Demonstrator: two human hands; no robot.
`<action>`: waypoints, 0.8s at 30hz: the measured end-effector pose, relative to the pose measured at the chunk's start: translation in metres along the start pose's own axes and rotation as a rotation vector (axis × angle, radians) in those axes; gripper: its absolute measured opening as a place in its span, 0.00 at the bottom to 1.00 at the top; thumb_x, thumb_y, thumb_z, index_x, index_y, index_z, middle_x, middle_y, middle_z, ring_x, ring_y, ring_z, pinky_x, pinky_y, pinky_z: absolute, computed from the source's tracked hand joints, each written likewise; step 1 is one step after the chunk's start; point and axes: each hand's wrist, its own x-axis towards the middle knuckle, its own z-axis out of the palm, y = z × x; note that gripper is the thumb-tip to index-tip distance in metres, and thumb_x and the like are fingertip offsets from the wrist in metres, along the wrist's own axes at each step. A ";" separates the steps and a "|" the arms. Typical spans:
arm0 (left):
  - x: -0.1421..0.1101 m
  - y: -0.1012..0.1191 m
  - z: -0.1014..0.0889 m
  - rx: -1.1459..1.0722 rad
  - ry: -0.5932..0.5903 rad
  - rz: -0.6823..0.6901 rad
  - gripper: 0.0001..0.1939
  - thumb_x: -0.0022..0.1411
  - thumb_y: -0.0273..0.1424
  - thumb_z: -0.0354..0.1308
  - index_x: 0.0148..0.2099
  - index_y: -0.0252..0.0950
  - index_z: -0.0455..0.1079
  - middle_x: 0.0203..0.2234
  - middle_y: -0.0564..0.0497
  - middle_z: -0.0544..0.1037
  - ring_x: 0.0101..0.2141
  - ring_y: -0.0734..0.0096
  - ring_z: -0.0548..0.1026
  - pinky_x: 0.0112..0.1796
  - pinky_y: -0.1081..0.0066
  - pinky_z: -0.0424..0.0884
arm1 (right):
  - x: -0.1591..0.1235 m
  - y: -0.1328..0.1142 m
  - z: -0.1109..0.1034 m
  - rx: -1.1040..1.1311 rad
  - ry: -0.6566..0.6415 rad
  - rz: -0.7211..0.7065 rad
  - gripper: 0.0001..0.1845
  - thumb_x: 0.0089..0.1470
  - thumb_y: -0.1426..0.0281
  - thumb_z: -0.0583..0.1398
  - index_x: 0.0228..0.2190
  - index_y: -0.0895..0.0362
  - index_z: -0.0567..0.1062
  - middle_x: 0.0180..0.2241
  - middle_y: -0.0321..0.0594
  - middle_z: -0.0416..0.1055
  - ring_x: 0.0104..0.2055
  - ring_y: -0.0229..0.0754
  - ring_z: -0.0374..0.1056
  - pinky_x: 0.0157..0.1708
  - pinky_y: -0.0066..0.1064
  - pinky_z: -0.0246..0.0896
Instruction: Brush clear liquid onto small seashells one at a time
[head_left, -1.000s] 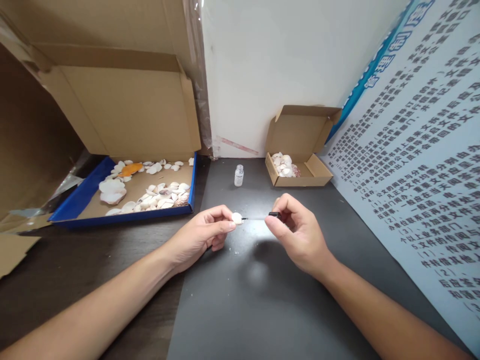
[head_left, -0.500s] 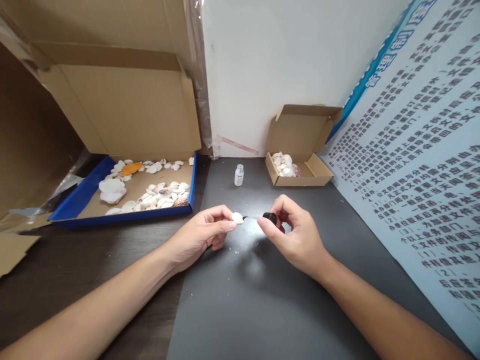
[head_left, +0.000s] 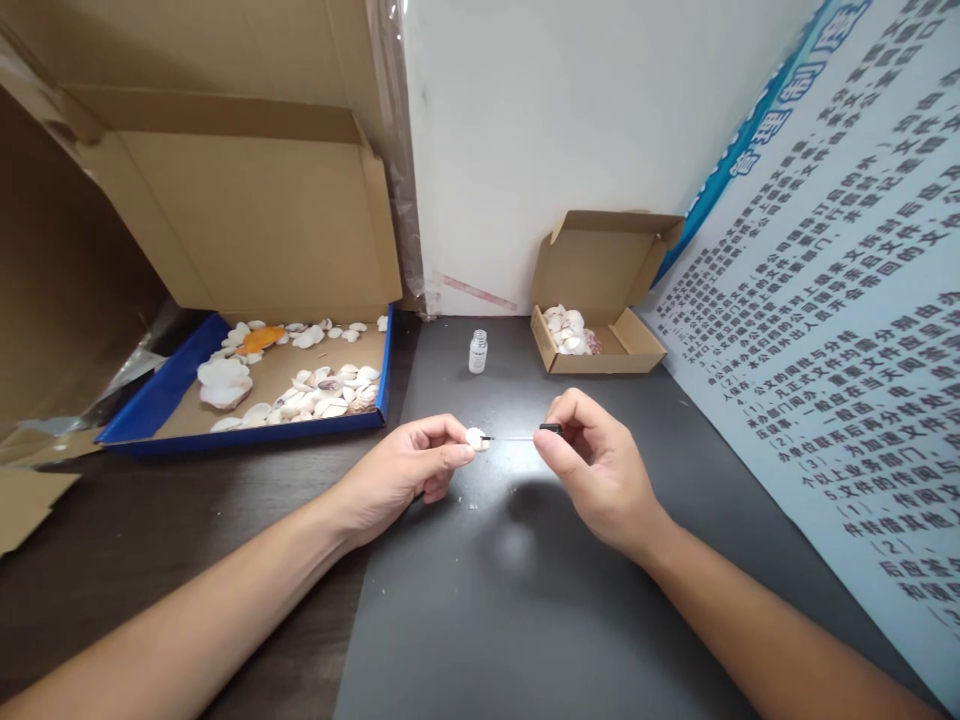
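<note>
Between thumb and fingers, my left hand pinches a small white seashell above the dark mat. My right hand is closed on the black cap of a brush applicator. From the cap a thin clear stem runs left, and its dark bristle tip lies at the shell, seemingly touching it. Behind the hands a small uncapped glass bottle with a white label stands upright on the mat.
On the left, an open blue-rimmed cardboard box holds many shells and an orange piece. A smaller open cardboard box with white shells stands back right. A printed sheet leans along the right side; a white panel rises behind.
My right hand has turned slightly and shifted a little right, so the cap sits at a new angle. The brush tip now lies over the shell's face. My left hand is almost unmoved.
</note>
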 end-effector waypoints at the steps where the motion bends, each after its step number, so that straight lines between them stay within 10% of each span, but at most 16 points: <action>1: 0.000 0.000 0.000 -0.003 -0.001 -0.001 0.16 0.54 0.38 0.66 0.33 0.34 0.64 0.17 0.61 0.59 0.18 0.86 0.56 0.21 0.80 0.52 | 0.000 0.000 0.000 0.014 -0.011 -0.002 0.14 0.58 0.65 0.61 0.26 0.53 0.61 0.21 0.28 0.57 0.23 0.35 0.53 0.23 0.28 0.50; 24: -0.001 0.000 -0.001 -0.032 -0.042 -0.008 0.11 0.57 0.36 0.63 0.36 0.36 0.66 0.17 0.61 0.57 0.18 0.86 0.54 0.21 0.81 0.54 | 0.001 0.001 0.001 -0.086 0.016 0.038 0.16 0.55 0.66 0.64 0.26 0.54 0.61 0.21 0.27 0.56 0.22 0.34 0.52 0.23 0.28 0.49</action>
